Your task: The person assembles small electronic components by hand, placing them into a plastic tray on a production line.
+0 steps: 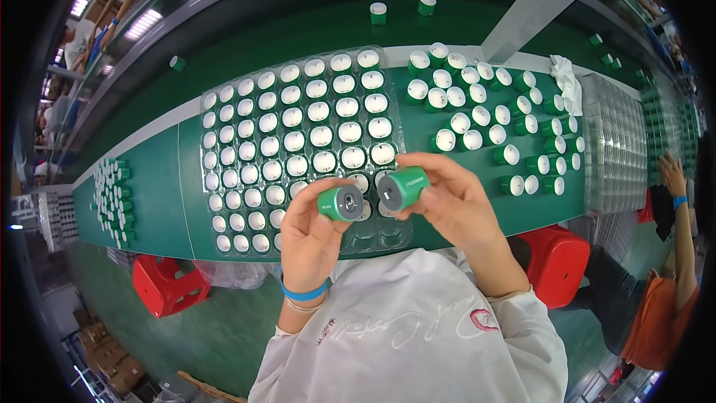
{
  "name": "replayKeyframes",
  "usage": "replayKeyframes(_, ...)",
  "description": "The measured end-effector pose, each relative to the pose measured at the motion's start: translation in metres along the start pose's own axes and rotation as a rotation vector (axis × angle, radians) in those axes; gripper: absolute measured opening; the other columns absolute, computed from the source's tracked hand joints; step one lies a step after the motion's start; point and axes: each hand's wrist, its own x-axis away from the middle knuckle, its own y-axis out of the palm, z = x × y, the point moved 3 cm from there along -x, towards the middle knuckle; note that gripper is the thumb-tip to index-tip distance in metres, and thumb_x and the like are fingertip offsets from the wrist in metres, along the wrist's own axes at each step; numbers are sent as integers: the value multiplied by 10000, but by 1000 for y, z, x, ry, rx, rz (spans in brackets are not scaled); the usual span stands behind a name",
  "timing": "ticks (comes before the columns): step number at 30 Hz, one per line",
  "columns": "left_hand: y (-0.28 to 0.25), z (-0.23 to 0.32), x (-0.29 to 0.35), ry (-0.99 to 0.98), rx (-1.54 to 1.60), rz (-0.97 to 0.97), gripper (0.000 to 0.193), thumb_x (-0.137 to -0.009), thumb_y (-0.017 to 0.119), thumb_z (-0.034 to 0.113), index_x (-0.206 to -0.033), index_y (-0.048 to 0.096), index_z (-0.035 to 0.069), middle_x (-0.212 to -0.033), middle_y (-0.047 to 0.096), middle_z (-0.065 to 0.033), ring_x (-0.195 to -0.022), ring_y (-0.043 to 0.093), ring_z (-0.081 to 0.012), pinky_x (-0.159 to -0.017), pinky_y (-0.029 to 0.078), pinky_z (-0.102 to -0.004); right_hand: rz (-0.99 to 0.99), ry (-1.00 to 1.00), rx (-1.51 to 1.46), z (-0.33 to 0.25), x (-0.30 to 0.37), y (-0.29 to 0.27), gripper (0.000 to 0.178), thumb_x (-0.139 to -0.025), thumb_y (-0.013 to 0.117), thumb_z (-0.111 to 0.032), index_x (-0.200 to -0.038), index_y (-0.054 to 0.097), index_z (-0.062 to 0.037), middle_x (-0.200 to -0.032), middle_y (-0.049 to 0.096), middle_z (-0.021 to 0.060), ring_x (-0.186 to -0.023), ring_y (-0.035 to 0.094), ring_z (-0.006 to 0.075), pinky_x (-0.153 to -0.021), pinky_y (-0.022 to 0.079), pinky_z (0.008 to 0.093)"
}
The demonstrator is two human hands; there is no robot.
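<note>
My left hand [308, 242] grips a small green cylinder [330, 205] with a dark grey end face, tilted toward me. In my right hand [455, 201] is a second green cylinder [412, 185], also grey at its end, held between thumb and fingers. The two cylinders are close together but apart, above the near right corner of a clear plastic tray [364, 242]. Rows of white-topped green cylinders [321, 136] stand upright in the tray's pockets. A few pockets at the near edge, below my hands, hold nothing.
Loose green cylinders [480, 116] stand right of the tray, near a white cloth [567, 82] and stacked clear trays [613, 142]. More cylinders [112, 198] stand far left. Red stools [170, 285] flank me. A co-worker's hand [673, 175] reaches in at right. A metal post [548, 4] rises behind.
</note>
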Motion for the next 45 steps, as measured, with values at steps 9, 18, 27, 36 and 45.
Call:
replayKeyframes(9, 1, -19, 2, -245, 544, -152, 442, -888, 459, 208, -1240, 333, -29, -1150, 453, -192, -922, 521, -208, -756, 443, -286, -97, 231, -583, 13, -1, -1, 479, -852, 463, -110, -1253, 281, 78, -1034, 519, 192, -765, 568, 201, -669, 483, 278)
replayKeyframes(18, -4, 4, 5, 50, -141, 14, 416, -823, 546, 85, -1203, 404, -5, -1081, 515, -164, -962, 525, -203, -786, 442, -302, 38, -442, 953, -17, 1, 10, 426, -703, 631, 27, -1108, 509, -25, -1049, 540, 134, -784, 555, 152, -634, 461, 246)
replayKeyframes(27, -3, 22, 7, 309, -841, 51, 462, -647, 669, -67, -1079, 516, -4, -1031, 559, -124, -819, 541, -151, -615, 442, -237, 52, -529, 1198, -16, -3, 20, 426, -642, 692, 5, -1047, 567, -39, -978, 575, 77, -751, 556, 145, -596, 455, 242)
replayKeyframes(36, -4, 33, 16, 384, -1119, 95, 416, -619, 662, -90, -1012, 561, 0, -1009, 556, -117, -814, 540, -159, -612, 444, -234, -46, -373, 1152, -9, -2, 23, 402, -643, 669, 34, -1029, 588, -44, -1024, 532, 82, -717, 569, 138, -563, 467, 228)
replayKeyframes(45, -22, 58, 56, 207, -1363, 28, 416, -595, 651, -95, -994, 569, -11, -1017, 553, -119, -882, 555, -224, -763, 443, -290, -182, -220, 1419, 15, 14, 40, 366, -683, 712, -149, -1005, 575, -42, -763, 542, 41, -511, 534, 118, -462, 445, 232)
